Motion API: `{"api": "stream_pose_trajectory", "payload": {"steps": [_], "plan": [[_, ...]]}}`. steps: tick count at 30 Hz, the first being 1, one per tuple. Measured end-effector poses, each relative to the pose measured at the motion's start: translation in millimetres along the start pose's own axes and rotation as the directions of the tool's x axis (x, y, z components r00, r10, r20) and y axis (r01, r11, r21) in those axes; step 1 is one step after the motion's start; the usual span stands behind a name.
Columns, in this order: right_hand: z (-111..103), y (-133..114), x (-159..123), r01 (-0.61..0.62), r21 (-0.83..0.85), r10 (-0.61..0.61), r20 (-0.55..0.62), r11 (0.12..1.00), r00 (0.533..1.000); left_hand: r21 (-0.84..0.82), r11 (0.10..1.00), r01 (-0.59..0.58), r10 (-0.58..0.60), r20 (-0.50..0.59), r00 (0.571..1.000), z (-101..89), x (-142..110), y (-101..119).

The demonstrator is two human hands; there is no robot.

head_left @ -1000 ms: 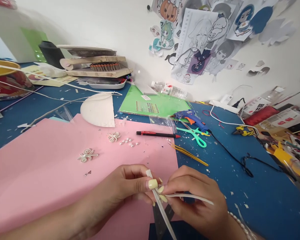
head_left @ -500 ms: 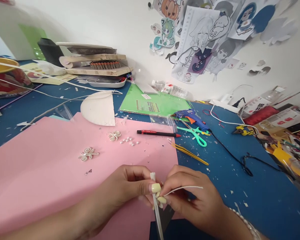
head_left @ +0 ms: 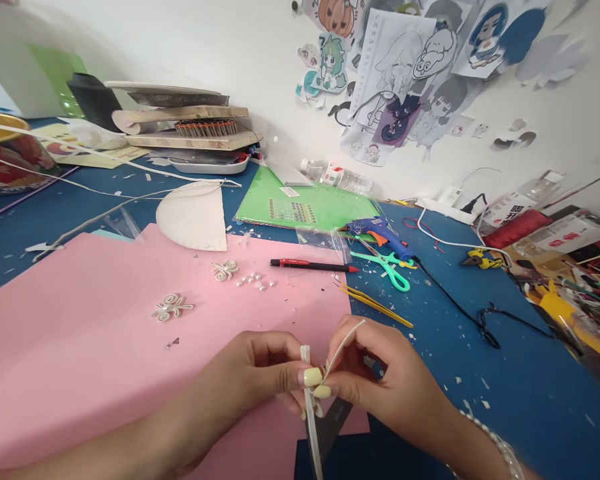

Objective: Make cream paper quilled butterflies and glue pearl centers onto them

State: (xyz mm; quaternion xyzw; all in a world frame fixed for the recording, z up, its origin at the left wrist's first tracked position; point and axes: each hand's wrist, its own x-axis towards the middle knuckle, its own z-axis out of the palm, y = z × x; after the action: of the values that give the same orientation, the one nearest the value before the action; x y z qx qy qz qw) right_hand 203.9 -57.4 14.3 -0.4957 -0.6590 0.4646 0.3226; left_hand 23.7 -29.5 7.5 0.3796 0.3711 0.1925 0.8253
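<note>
My left hand (head_left: 275, 373) is closed, with thumb and fingers pinching a flat white cord strip (head_left: 312, 427) that hangs down toward the lower edge. My right hand (head_left: 375, 373) is closed too, its thumb and forefinger gripping a thin white cord (head_left: 344, 341) right against the left thumb. That cord's free end curves up over the right forefinger. Where the two cords meet is hidden by my fingertips. Beyond my left hand, two coiled cord ornaments (head_left: 172, 307) with pearls lie on the pink sheet (head_left: 105, 347), near several loose pearls (head_left: 253, 281).
A black and red pen (head_left: 313, 265), yellow tweezers (head_left: 377, 305), green scissors (head_left: 387, 267) and a blue glue gun (head_left: 380, 233) lie ahead to the right. A white half-round piece (head_left: 195, 217) rests at the sheet's far edge. A dark flat piece (head_left: 334, 423) lies under my hands.
My right hand has turned, and the thin cord's free end has swung from pointing right to pointing up. The flat strip now hangs more upright in my left hand.
</note>
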Motion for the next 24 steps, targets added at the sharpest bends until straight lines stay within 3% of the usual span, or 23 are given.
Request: {"api": "stream_pose_trajectory", "payload": {"steps": [6,11,15,19,21,24], "plan": [[-2.6,-2.8,0.1,-0.117,0.14,0.103,0.104,0.983,0.989,0.025,0.999,0.028,-0.029,0.073,0.997,-1.8,1.4,-1.0],[-5.6,-2.9,0.9,-0.269,0.219,0.212,0.252,0.938,0.944,0.031,0.996,0.081,-0.083,0.1,0.991,-2.2,1.0,-3.2],[-9.8,-1.5,1.4,-0.254,0.296,0.154,0.324,0.921,0.933,0.066,0.993,0.101,-0.11,0.161,0.981,-2.2,1.1,-0.6],[-12.5,-1.0,-0.5,-0.332,0.413,0.154,0.408,0.848,0.9,0.134,0.983,0.123,-0.149,0.204,0.967,-3.5,-0.1,1.6],[-13.2,-1.2,-0.6,-0.33,0.378,0.173,0.392,0.865,0.904,0.141,0.981,0.131,-0.162,0.232,0.959,-3.6,-0.7,1.9],[-13.9,-1.5,0.9,-0.213,0.255,0.119,0.338,0.943,0.933,0.157,0.979,0.128,-0.169,0.285,0.944,-3.0,-0.9,1.1]]}}
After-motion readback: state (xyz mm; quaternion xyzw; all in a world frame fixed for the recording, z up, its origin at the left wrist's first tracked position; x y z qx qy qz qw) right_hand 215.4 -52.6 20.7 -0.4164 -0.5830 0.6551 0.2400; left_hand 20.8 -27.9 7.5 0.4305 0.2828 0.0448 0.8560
